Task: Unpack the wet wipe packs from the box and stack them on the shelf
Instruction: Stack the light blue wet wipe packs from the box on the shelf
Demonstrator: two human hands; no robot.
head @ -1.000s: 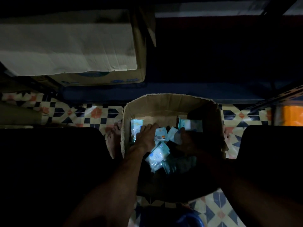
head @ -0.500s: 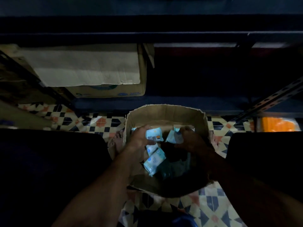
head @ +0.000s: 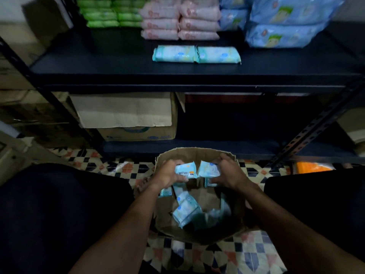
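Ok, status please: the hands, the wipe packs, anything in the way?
Left hand grips labelled pack, right hand grips second pack, over the box. Two packs on shelf. Nothing seen blocking.

Dim shop stockroom, dark metal shelf (head: pixel 118 62) on slotted uprights (head: pixel 308 134), green packs (head: pixel 102 12), pink packs (head: pixel 177 18) and blue packs (head: pixel 284 20) stacked in rows (the same goods many times over), cartons (head: pixel 126 115) below, open box (head: pixel 197 154) on patterned floor tiles (head: pixel 246 254).
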